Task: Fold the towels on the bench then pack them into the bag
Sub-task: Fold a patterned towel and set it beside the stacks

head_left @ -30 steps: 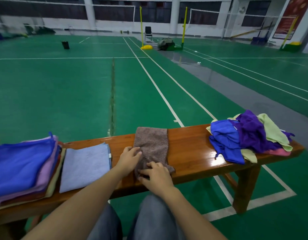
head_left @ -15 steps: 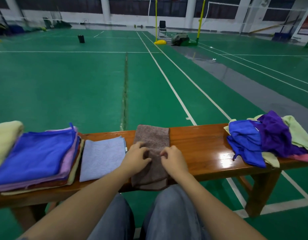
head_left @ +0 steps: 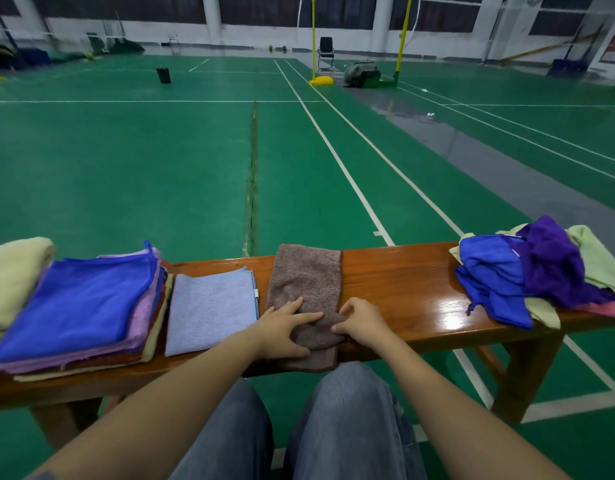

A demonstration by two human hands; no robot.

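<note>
Head view: the brown towel (head_left: 306, 275) lies across the middle of the wooden surface (head_left: 396, 282), far end flat, near end hanging a bit over the front edge. L hand (head_left: 285, 327) sits on its near-left part, fingers (head_left: 299, 302) spread on top and thumb tucked under a raised bunch of cloth, so it grips the towel. R hand (head_left: 363, 323) is at the towel's right edge w/ fingers curled into the same bunch, also gripping.

Vs 0.5 s ago: both hands are at much the same spot, but the cloth between them is now pushed up into a ridge where it was flatter. Vs 1 s ago: R hand has moved from the near end up to the right edge.

Just left of the towel lies a folded light-blue towel (head_left: 211, 306), then a stack of folded towels (head_left: 81, 299) w/ a blue one on top, then a pale yellow towel (head_left: 12, 271) at the frame edge. A loose pile of unfolded towels (head_left: 541, 271) sits well apart on the right end. These haven't shifted on the surface.
</note>
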